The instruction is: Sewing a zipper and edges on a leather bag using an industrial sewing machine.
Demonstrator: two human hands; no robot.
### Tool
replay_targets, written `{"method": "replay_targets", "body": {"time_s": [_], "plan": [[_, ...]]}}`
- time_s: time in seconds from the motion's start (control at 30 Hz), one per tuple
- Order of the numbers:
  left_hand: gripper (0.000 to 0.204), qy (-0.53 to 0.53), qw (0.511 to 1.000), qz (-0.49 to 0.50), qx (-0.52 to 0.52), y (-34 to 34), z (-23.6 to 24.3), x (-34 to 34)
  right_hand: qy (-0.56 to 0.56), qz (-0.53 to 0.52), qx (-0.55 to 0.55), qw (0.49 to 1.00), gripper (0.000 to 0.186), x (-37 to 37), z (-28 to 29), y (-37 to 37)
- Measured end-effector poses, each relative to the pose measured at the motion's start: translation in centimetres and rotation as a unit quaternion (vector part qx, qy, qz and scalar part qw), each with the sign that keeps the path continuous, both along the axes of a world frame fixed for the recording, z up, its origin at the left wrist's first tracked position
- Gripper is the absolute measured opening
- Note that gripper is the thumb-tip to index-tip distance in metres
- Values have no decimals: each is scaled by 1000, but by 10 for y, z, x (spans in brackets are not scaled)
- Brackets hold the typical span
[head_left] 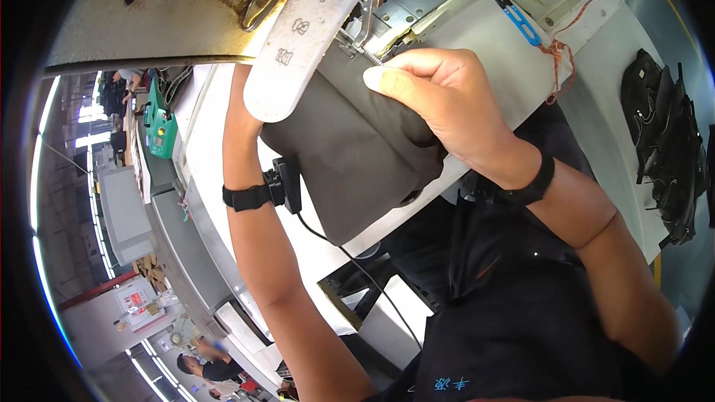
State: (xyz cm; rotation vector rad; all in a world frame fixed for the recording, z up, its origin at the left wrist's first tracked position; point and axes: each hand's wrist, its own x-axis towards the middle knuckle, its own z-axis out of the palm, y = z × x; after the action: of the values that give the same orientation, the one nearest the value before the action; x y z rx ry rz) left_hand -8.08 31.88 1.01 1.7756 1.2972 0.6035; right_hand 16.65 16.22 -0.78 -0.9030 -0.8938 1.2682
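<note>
A dark grey piece of fabric point(350, 156) lies on the white bed of a sewing machine point(186, 22), partly folded, its lower corner hanging toward me. My right hand point(447, 97) is closed in a pinch on the fabric's upper right edge, thumb on top, close to the metal presser foot parts and a small spring point(361, 46). My left forearm reaches up at the fabric's left side. The machine's long white cover point(309, 45) hides that hand and its fingers. Each wrist wears a black strap; the left one point(249, 197) carries a small black device with a cable.
Blue-handled thread snips point(523, 24) lie at the upper right, beside orange cord point(557, 52). Black fabric pieces point(663, 141) are piled on the far right. A green device point(159, 123) stands on the left. Another person point(212, 368) sits in the lower left background.
</note>
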Motion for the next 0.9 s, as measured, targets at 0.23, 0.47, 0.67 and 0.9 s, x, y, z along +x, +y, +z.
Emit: {"method": "replay_targets", "body": {"time_s": [0.23, 0.47, 0.67, 0.9], "plan": [[50, 89, 983, -28, 159, 13, 2, -7, -31, -15, 24, 999, 25, 0, 0, -1], [42, 214, 939, 35, 267, -77, 53, 14, -241, 104, 230, 937, 27, 47, -32, -7], [29, 263, 886, -18, 381, -188, 70, 48, -372, 14, 344, 862, 20, 79, -59, -22], [44, 244, 883, -37, 399, -251, 38, 105, -203, 22, 289, 935, 21, 55, -49, -50]]}}
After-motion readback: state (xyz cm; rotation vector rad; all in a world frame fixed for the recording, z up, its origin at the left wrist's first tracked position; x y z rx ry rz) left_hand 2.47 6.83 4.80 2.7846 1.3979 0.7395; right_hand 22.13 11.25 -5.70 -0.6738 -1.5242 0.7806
